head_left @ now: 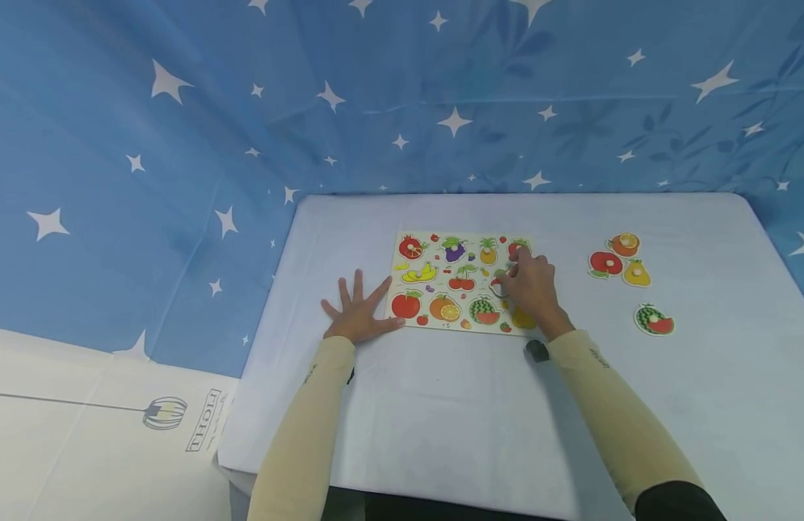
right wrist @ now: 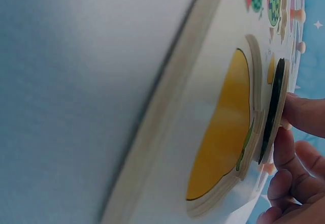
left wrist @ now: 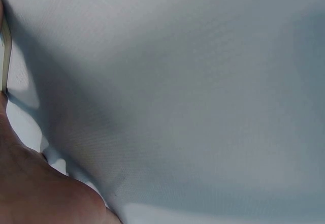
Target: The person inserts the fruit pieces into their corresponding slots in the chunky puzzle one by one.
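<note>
The right hand [head_left: 530, 286] has thumb and forefinger closed together on the small knob [right wrist: 286, 124] of a wooden fruit piece [right wrist: 274, 113], its other fingers curled back. The piece stands tilted over the right part of the fruit knob puzzle board [right wrist: 157, 117], its dark underside towards the board; I cannot tell whether its edge touches, nor which fruit it shows.

Good handling here, as I judge it, means gripping only the knob, levelling the piece, turning it until its outline agrees with the recess, and pressing lightly with a fingertip rather than forcing a corner.

The left hand [head_left: 357, 318] lies with fingers spread and grasps nothing; its index and thumb reach the board's left edge, a useful brace against sliding.

Just beside the held piece is the bare pear recess [right wrist: 223, 127], largely covered by the right hand in the head view. Knobs rise from neighbouring pieces such as the bananas [head_left: 419, 273] and pineapple [head_left: 488, 252], and could catch a low finger.

Well apart on the white tablecloth [head_left: 441, 412], to the right, lie an orange piece [head_left: 621, 244], a red fruit piece [head_left: 606, 265], a pear piece [head_left: 637, 274] and, nearer the person, a watermelon piece [head_left: 654, 320]. These lie outside the right hand's working space. Behind hangs a blue star-patterned curtain [head_left: 375, 116].
</note>
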`<act>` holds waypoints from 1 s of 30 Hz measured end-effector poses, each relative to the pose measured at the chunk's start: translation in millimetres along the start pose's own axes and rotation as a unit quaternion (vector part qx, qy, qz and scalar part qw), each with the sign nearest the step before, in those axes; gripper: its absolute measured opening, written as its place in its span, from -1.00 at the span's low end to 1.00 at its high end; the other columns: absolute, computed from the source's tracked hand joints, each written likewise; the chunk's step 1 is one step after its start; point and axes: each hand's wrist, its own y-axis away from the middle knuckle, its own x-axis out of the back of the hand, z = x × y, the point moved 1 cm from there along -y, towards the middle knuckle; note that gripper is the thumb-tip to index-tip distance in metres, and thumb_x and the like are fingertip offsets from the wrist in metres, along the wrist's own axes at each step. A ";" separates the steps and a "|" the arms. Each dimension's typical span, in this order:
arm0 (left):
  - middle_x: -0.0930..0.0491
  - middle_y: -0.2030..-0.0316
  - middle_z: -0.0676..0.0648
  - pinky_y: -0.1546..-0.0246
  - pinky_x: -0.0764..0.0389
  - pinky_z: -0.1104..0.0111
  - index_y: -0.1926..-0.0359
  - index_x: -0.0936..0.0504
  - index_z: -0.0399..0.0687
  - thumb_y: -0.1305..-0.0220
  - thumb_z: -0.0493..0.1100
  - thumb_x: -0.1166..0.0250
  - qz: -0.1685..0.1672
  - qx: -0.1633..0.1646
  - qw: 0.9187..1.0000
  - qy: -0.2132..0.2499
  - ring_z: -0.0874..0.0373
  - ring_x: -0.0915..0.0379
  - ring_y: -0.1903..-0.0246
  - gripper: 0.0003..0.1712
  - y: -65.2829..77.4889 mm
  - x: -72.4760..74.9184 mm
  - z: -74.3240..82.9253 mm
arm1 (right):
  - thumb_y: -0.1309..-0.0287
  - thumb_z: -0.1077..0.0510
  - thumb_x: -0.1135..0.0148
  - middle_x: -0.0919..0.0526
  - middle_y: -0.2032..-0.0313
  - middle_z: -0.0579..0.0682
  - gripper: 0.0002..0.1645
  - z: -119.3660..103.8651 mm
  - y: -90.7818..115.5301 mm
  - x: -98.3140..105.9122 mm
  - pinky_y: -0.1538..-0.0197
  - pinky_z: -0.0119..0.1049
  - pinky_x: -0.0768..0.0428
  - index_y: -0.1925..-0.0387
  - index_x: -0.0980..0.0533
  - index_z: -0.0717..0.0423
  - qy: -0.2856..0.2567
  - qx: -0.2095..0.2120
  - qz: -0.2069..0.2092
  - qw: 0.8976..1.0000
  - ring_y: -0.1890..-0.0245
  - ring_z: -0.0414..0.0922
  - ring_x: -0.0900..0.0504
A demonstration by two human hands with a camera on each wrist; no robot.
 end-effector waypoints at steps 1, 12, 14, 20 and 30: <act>0.61 -0.70 -0.12 -0.40 0.53 -0.50 -0.73 0.10 0.53 -0.23 0.49 -0.38 -0.002 0.001 1.000 -0.001 -0.29 0.83 -0.61 0.22 0.0 0.1 0.2 | -0.35 0.20 -0.45 -0.60 0.22 0.23 -0.51 0.2 0.3 0.0 -0.16 0.21 -0.36 -0.16 -0.45 0.32 0.003 0.001 0.000 1.000 -0.02 0.25 -0.41; 0.62 -0.70 -0.12 -0.40 0.52 -0.51 -0.73 0.11 0.54 -0.23 0.51 -0.36 -0.002 -0.001 1.000 -0.007 -0.30 0.82 -0.61 0.22 -0.3 -0.7 1.5 | -0.38 0.14 -0.43 -0.70 0.27 0.23 -0.47 2.4 0.7 -2.7 -0.20 0.27 -0.30 -0.21 -0.49 0.35 0.050 0.024 -0.003 0.998 0.01 0.26 -0.46; 0.62 -0.70 -0.11 -0.40 0.52 -0.51 -0.73 0.11 0.56 -0.22 0.52 -0.36 -0.001 0.001 1.000 -0.010 -0.30 0.82 -0.61 0.22 -0.5 -1.0 0.7 | -0.36 0.16 -0.43 -0.70 0.30 0.23 -0.47 2.0 1.2 -3.1 -0.18 0.29 -0.30 -0.21 -0.49 0.37 0.058 0.036 -0.001 0.998 0.03 0.27 -0.47; 0.64 -0.70 -0.09 -0.39 0.55 -0.50 -0.73 0.12 0.57 -0.20 0.50 -0.39 -0.003 0.003 1.000 -0.002 -0.29 0.84 -0.61 0.25 -3.3 -5.8 -2.9 | -0.34 0.03 -0.45 -0.69 0.19 0.25 -0.31 4.5 4.6 -4.2 -0.15 0.34 -0.27 -0.28 -0.46 0.40 0.053 0.052 0.005 0.997 -0.02 0.31 -0.43; 0.59 -0.70 -0.15 -0.38 0.48 -0.55 -0.74 0.09 0.50 -0.22 0.46 -0.40 -0.006 -0.001 1.000 -0.005 -0.34 0.78 -0.62 0.24 -6.1 -3.1 -3.1 | -0.32 -0.24 -0.42 0.27 -0.72 0.19 0.27 17.5 7.2 24.5 -0.50 0.50 0.29 -0.73 0.10 0.09 0.017 0.067 0.010 0.998 -0.67 0.27 0.30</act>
